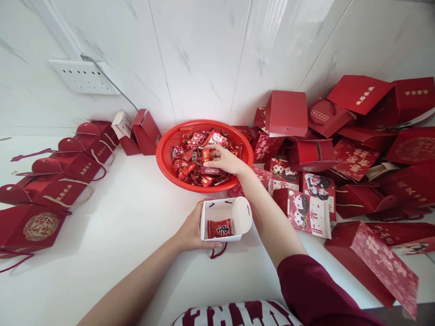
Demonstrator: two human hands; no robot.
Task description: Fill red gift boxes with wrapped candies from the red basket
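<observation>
My left hand [195, 230] is wrapped round a small gift box [240, 217] with a white inside, tipped so its open mouth faces me. One red candy packet [219, 228] lies in it, and a dark red cord hangs below. My right hand [222, 159] reaches into a red plastic basket [163, 156] heaped with red-wrapped candies [186, 171]. Its fingers rest among the wrappers, thumb and fingertips around a small red and orange candy [205, 156]. Whether they grip it firmly is hard to see.
A row of filled-out red boxes [64, 190] with rope handles stands at the left. Two more boxes [145, 132] lean by the wall. Many red boxes [316, 154] lie piled on the right. A wall socket panel [84, 78] with a grey cable is at the back left.
</observation>
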